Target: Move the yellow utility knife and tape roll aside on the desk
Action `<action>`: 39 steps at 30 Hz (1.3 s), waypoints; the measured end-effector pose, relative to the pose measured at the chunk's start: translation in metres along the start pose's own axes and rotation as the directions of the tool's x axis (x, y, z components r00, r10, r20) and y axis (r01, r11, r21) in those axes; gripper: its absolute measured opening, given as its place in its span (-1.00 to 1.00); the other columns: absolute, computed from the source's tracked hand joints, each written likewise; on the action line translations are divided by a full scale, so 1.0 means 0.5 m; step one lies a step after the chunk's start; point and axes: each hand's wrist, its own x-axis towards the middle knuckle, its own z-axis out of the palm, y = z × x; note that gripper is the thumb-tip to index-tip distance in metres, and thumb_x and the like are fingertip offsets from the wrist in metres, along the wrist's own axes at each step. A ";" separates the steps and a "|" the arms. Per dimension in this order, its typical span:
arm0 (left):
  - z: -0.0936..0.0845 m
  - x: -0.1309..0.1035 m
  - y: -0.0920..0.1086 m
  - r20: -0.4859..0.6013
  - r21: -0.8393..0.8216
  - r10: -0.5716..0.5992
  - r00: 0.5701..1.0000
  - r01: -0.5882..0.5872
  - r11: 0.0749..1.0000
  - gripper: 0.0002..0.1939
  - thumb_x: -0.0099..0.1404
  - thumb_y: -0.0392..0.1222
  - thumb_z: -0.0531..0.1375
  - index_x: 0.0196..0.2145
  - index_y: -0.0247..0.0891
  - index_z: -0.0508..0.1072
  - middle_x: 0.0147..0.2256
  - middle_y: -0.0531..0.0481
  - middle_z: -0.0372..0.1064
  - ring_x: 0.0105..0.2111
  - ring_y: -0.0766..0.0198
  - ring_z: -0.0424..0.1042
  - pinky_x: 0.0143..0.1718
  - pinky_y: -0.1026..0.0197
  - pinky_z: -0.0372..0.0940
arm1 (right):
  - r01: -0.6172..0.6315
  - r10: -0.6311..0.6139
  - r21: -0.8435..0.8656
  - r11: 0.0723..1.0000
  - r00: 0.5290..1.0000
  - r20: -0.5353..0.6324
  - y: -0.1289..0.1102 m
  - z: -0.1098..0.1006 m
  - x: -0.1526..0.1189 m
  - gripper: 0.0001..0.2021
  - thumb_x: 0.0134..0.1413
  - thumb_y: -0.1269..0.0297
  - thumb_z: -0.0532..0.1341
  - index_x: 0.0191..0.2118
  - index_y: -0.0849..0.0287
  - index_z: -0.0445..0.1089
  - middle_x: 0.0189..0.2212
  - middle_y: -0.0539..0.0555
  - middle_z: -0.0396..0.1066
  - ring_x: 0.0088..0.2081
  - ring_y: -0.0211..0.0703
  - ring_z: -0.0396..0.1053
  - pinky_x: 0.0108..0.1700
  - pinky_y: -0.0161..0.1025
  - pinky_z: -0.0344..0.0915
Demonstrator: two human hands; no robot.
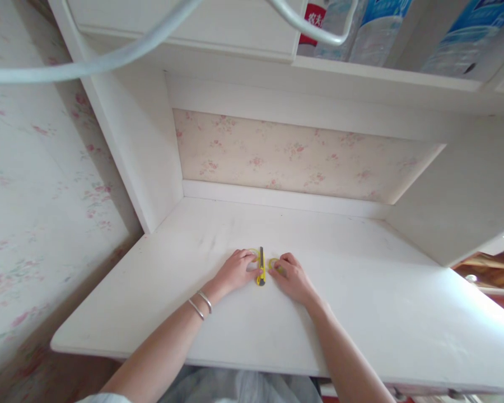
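Starting at the left, your left hand [235,272] is lying on the white counter [361,313] with its fingers curled over a small yellow ring-shaped piece [252,253], perhaps a roll of tape. Most of it is hidden, so I cannot tell whether your grip is actually closing on it or only pressing it down. If you are only pressing, it is likely to skid on this smooth surface the moment you shift.

In the middle, the yellow utility knife [261,267] is lying flat between your two hands, pointing away from you, its near end just beside your left thumb. I cannot tell whether the blade is out. That is the main risk: with both hands crowding it, a sideways slip of either one could drag a finger across the edge.

On the right, your right hand [292,275] is resting fingertips-down on a second yellow ring [274,263], touching or nearly touching the knife. Its grip is narrow and looks more like pinning than holding, so a nudge here could roll the knife toward your left fingers.

Two bracelets [200,305] are hanging loose on your left wrist and could snag.
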 end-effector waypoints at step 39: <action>0.022 0.023 0.030 0.016 0.004 -0.012 1.000 0.012 1.000 -0.68 0.25 0.02 0.19 -0.14 -0.21 0.45 -0.14 -0.04 0.41 -0.09 0.17 0.32 -0.01 0.12 0.23 | 0.032 -0.032 0.175 0.984 0.999 -0.004 0.070 -0.009 0.003 -0.63 0.11 0.47 -0.04 -0.08 0.08 0.39 -0.01 0.13 0.31 0.00 -0.13 0.32 0.06 -0.10 0.26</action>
